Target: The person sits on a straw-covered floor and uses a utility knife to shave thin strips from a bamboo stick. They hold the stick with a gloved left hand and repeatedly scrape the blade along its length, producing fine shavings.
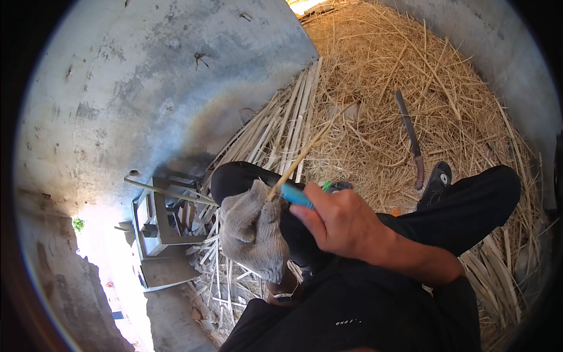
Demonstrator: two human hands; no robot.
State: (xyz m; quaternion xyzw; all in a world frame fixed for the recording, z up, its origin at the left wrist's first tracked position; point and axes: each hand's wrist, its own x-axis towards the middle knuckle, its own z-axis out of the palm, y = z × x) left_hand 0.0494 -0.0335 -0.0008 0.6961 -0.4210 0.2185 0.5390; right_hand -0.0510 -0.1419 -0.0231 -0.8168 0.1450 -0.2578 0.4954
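Note:
My left hand (249, 229), in a grey knitted glove, is closed around a long thin bamboo strip (311, 145). One end of the strip slants up and away to the right over the shavings; its other end (167, 192) sticks out to the left of the glove. Bare, my right hand (343, 220) grips a tool with a bright blue handle (297, 196) right beside the glove. The tool's working end meets the strip, but I cannot make out its blade. Both hands are over my bent left leg.
A machete (409, 129) with a dark blade lies on a deep heap of shavings (375, 64). Split bamboo strips (299, 108) lean along the wall (146, 76). More strips (495, 276) lie at the right. A wooden stool-like frame (155, 217) stands left, near a bright opening (108, 252).

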